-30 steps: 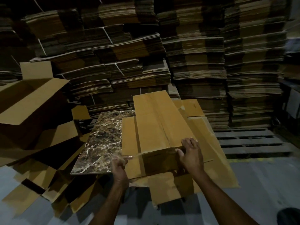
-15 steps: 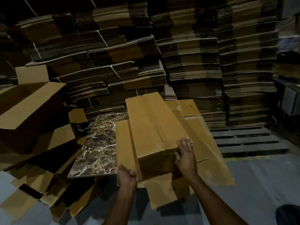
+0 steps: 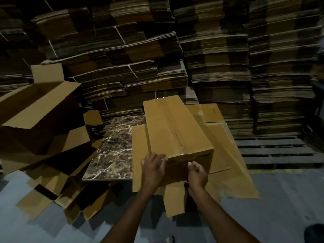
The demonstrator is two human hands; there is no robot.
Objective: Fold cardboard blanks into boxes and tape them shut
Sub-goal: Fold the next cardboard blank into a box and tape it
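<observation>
While both hands hold its near end, the folded box point(image 3: 175, 127) lies lengthwise away from the camera in the head view, its far end pointing toward the wall of cardboard. A glossy strip of tape point(image 3: 176, 130) runs along the centre seam of its closed top. The left hand point(image 3: 153, 165) is clamped on the near left corner, fingers curled over the top edge. The right hand point(image 3: 197, 172) grips the near end face toward its right side, thumb pressed on the face and fingers curled low against it. The box rests on flat blanks point(image 3: 228, 155) spread beneath it, which overhang the marble-patterned desk point(image 3: 114, 148) on its right part and reach down toward the grey floor point(image 3: 280, 213). Left of the desk, open boxes point(image 3: 35, 106) are piled with their flaps up or splayed. Behind everything rise stacks of bundled cardboard point(image 3: 215, 55), some tied with white straps. A wooden pallet point(image 3: 273, 151) lies on the floor at the right.
</observation>
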